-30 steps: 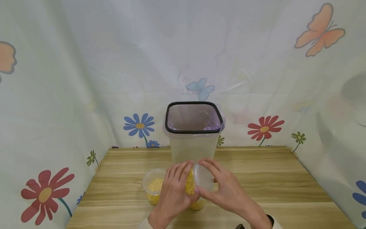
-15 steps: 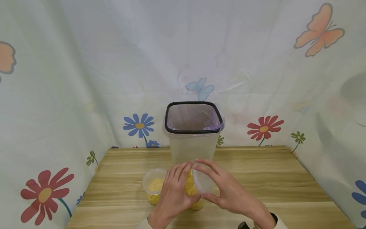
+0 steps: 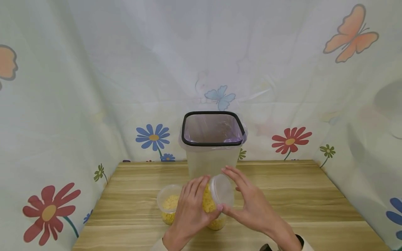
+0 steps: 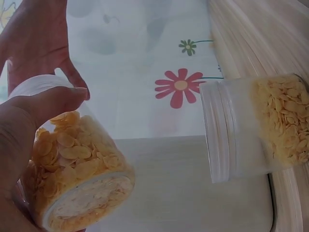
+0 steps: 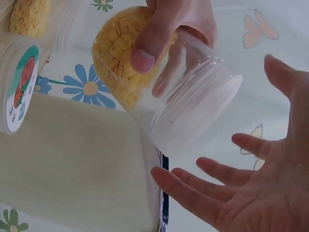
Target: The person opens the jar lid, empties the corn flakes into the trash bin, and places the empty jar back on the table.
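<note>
My left hand (image 3: 191,205) grips a clear plastic jar (image 4: 79,154) of yellow flakes, tilted with its capped end toward the right. A frosted screw lid (image 3: 223,190) covers that end. Around the lid, my right hand (image 3: 254,205) is held with its fingers spread. In the right wrist view, a gap shows between the right fingers (image 5: 193,186) and the lid, and the thumb is apart too. Below the hands, a second jar of flakes (image 3: 217,223) stands on the table, partly hidden. To the left of my left hand is a clear tub of flakes (image 3: 168,205).
Behind the hands stands a pale bin (image 3: 211,162) with a black rim and a purple liner. A lid with a printed label (image 5: 23,92) shows at the left of the right wrist view. The wooden table (image 3: 282,195) meets a flower-patterned curtain (image 3: 150,69) at the back.
The right fingers closed in on the lid half a second ago and now stand spread and higher. The held jar has risen slightly. The left hand keeps its grip.
</note>
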Tool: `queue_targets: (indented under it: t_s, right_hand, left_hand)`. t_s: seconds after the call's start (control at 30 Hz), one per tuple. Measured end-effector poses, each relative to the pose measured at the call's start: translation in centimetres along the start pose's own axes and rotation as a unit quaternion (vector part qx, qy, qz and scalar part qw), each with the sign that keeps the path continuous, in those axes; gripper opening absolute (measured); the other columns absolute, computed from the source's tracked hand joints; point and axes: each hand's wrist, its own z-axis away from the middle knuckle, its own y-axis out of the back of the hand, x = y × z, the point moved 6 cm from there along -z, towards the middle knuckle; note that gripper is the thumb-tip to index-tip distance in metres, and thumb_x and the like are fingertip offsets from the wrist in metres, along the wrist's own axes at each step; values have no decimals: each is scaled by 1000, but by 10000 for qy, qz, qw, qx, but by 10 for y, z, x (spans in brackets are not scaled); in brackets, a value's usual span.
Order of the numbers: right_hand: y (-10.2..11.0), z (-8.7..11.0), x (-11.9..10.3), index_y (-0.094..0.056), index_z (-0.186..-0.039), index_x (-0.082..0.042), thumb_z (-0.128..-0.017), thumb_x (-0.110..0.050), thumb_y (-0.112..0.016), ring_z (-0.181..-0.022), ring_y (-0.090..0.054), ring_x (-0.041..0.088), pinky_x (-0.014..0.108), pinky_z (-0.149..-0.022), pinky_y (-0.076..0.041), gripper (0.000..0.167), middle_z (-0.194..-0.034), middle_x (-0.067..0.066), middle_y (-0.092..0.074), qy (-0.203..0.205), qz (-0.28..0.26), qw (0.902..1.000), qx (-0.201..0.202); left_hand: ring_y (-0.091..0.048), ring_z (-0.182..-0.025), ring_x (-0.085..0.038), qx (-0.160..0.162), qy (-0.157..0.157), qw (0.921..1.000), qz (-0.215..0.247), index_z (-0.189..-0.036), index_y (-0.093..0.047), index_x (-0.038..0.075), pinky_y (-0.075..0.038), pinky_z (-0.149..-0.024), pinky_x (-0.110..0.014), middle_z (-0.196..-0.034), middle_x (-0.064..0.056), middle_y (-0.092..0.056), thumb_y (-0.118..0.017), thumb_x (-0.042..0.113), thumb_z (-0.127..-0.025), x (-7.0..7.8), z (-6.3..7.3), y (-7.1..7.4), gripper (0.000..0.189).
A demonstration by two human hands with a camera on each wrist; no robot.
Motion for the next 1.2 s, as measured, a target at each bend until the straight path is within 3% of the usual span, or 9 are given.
queue_targets:
  t_s: [0.23, 0.4, 0.53, 0.73, 0.93, 1.2]
  right_hand:
    - [-9, -1, 4, -42, -147, -29, -84, -51, -71, -119, -60, 23, 20, -69, -55, 73, -149, 0, -47, -820, 78, 9966, -19]
    - [-17, -2, 8, -46, -144, -28, -83, -59, -68, -103, -64, 16, 17, -62, -51, 72, -143, -2, -53, -1388, 245, 9898, -187]
    - [-20, -2, 8, -49, -143, -28, -83, -58, -69, -98, -65, 15, 16, -59, -49, 70, -141, 0, -56, -1476, 287, 9885, -181]
    - [-19, -3, 7, -51, -140, -28, -83, -54, -72, -107, -64, 23, 15, -58, -50, 66, -141, 2, -56, -1173, 30, 9930, -145]
    - [-13, -3, 2, -52, -141, -21, -80, -39, -80, -116, -62, 25, 21, -67, -56, 69, -143, 4, -53, -55, 7, 10000, -72]
    - [-7, -1, -5, -48, -143, -19, -77, -33, -83, -129, -55, 26, 45, -92, -55, 77, -151, 3, -45, 1113, 363, 9928, -249]
  left_hand:
    - [-55, -117, -21, 182, -150, 9996, -168, -135, -53, 10, -48, -97, -40, -131, -2, -60, -90, 48, -58, 0, -1, 1, 94]
    - [-55, -119, -20, 127, -164, 9992, -338, -137, -52, 12, -47, -99, -40, -132, -1, -59, -88, 49, -63, 1, 0, 0, 90]
    - [-55, -118, -22, 277, -319, 9984, -386, -137, -52, 11, -48, -97, -41, -131, -2, -60, -89, 48, -60, 1, 2, -1, 93]
    - [-56, -117, -22, 263, -333, 9984, -381, -137, -52, 11, -48, -97, -41, -130, -3, -60, -89, 49, -59, 0, 1, -2, 95]
    - [-57, -117, -23, 275, -312, 9988, -243, -137, -52, 11, -48, -97, -43, -131, -3, -61, -84, 43, -63, 1, 0, 2, 87]
    - [-57, -117, -22, 263, -309, 9992, -12, -139, -51, 10, -49, -96, -41, -131, -3, -60, -91, 52, -55, 2, -1, 6, 102]
